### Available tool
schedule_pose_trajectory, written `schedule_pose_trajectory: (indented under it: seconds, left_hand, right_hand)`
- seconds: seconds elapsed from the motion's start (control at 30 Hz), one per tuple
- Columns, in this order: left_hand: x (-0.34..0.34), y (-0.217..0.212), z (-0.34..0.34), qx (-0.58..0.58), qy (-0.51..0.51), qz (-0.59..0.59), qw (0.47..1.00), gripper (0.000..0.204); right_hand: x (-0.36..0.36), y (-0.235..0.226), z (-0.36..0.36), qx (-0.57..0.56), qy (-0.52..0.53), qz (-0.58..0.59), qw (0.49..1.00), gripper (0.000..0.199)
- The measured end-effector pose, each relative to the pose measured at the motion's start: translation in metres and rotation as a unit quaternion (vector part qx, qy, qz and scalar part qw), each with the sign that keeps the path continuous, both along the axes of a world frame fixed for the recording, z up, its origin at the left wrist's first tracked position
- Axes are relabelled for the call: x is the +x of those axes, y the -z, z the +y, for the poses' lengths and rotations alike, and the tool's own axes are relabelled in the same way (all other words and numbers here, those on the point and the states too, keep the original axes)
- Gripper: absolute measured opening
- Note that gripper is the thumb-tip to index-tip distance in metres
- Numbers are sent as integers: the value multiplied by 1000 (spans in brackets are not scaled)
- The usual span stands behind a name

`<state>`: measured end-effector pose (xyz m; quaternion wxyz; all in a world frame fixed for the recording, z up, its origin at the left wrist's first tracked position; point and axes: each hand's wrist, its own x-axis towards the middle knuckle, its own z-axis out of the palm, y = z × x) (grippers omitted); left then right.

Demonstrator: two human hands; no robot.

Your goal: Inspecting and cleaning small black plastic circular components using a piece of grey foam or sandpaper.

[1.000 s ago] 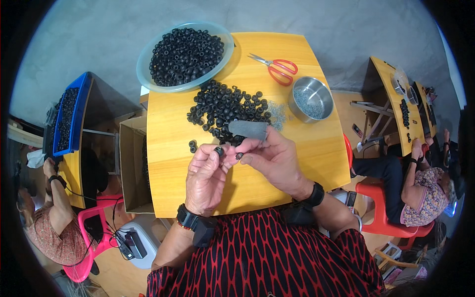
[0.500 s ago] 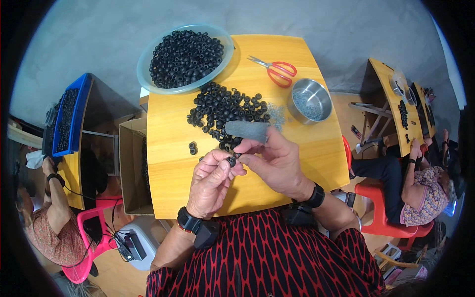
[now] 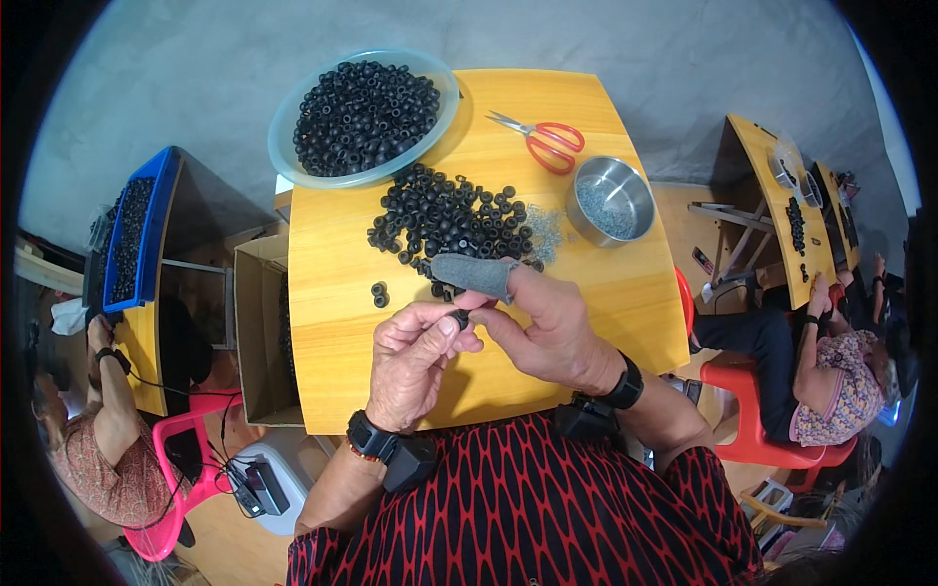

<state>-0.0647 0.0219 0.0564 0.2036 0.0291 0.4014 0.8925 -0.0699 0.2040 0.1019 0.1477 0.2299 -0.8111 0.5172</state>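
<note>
Over the near middle of the yellow table (image 3: 342,342), my left hand (image 3: 403,366) pinches a small round black part with a hole (image 3: 460,317) between thumb and fingers. Against its right side, my right hand (image 3: 557,337) is closed in a pinch. Whatever lies between those fingertips is too small and covered to make out. A grey cloth finger cover (image 3: 474,273) sits on one finger of my right hand. Just beyond my hands is a loose heap of similar black parts (image 3: 440,215), with a pair of them (image 3: 380,294) lying apart at its left.
A translucent bowl (image 3: 280,146) full of black parts stands far left. Red-handled scissors (image 3: 552,146), a steel bowl (image 3: 640,210) and scattered grey-blue bits (image 3: 543,234) lie at right. A cardboard box (image 3: 262,342) adjoins the table's left. People work at side tables, by a blue tray (image 3: 156,230).
My right hand has moved slightly left and down, its fingertips now pressed against the black part. My left hand has turned the part a little. The heap looks the same.
</note>
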Motion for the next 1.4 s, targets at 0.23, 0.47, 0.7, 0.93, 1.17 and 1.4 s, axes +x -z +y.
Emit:
schedule_pose_trajectory:
  seconds: [0.23, 0.47, 0.7, 0.93, 1.17, 1.4]
  left_hand:
    - [3, -1, 1, 39, 7, -45, 998, 20]
    - [1, 2, 3, 22, -7, -12, 1000, 18]
    - [-3, -6, -3, -68, 28, 14, 997, 12]
    - [-6, -6, -4, -61, 54, -21, 996, 11]
    - [2, -4, 4, -22, 69, -49, 996, 13]
    - [-1, -1, 2, -2, 44, -49, 998, 11]
  right_hand:
    - [1, 6, -1, 9, 14, 39, 999, 32]
    - [0, 9, -1, -12, 10, 14, 1000, 37]
    - [-1, 11, 10, 65, -8, 11, 998, 27]
    - [-1, -2, 11, 68, -30, 72, 995, 16]
    - [7, 11, 17, 24, -28, -26, 999, 16]
    - [7, -4, 19, 9, -36, -64, 997, 26]
